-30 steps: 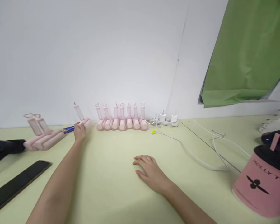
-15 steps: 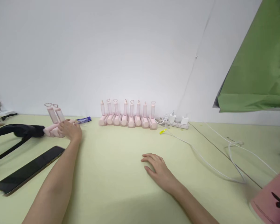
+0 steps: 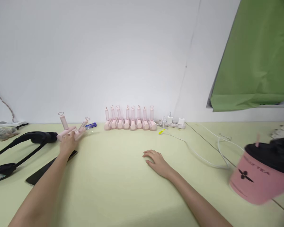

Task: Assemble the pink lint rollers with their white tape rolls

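Observation:
At the left, my left hand point(image 3: 68, 143) is closed on a pink device point(image 3: 80, 130) with a clear tube and heart loop, which leans to the right. Touching or just beside that hand is a second pink device point(image 3: 64, 122), its tube nearly upright. My right hand point(image 3: 157, 162) rests on the pale green table point(image 3: 113, 176), fingers apart and slightly bent, holding nothing. Against the wall, several like pink devices point(image 3: 133, 125) stand in a row beyond both hands.
A black phone point(image 3: 41, 171) lies partly under my left forearm, beside a black strap-like frame point(image 3: 35, 137). A blue packet point(image 3: 91, 125) lies behind. Rightward are a power strip point(image 3: 175, 125), white cables point(image 3: 198, 156) and a pink cup point(image 3: 257, 176). Green fabric point(image 3: 253, 63) hangs above.
The device by my left hand has tilted to the right, away from the other one. The view has shifted, showing more of the pink cup. My right hand still lies on the table.

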`<state>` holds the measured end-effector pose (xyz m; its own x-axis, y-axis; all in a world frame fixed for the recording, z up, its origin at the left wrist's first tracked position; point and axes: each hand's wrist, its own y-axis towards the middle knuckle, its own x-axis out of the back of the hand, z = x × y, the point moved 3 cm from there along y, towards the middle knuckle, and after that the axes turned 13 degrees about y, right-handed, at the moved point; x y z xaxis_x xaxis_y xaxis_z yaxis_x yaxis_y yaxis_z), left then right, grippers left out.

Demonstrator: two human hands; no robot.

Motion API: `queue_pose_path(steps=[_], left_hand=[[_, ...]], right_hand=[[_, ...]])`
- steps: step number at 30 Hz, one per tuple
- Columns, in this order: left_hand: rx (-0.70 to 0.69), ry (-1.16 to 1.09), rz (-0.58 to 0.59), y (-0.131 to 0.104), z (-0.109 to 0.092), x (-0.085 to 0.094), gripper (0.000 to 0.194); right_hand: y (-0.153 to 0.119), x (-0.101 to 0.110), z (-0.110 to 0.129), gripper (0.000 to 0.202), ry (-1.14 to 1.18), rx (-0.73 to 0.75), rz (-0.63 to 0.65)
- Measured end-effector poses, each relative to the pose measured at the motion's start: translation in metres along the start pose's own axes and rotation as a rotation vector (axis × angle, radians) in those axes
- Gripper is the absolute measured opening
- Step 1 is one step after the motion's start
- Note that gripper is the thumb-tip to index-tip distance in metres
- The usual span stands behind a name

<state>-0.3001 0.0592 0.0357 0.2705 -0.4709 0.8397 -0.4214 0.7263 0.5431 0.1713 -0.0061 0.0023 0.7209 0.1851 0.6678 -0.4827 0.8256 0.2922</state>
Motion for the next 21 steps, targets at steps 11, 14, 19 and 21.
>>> queue_pose_path(steps=[11,14,19,21], left_hand=[[-0.657,-0.184,-0.146,-0.079,-0.092,0.093,0.041],[-0.866,-0.333,-0.194,-0.122,-0.148,0.116,0.039],[-1.187,-0.535,-0.188,-0.179,-0.238,0.128,0.045],[-1.18,-0.665,-0.116,-0.188,-0.261,0.128,0.046]], right_hand=[[-0.01,0.01,0.026,0.052,-0.432,0.23,-0.26],[-0.01,0.019,0.033,0.054,-0.65,0.279,-0.37],[-0.009,0.04,-0.002,0.026,-0.736,-0.041,-0.302],[-0.013,0.049,-0.019,0.017,-0.722,-0.208,-0.303]])
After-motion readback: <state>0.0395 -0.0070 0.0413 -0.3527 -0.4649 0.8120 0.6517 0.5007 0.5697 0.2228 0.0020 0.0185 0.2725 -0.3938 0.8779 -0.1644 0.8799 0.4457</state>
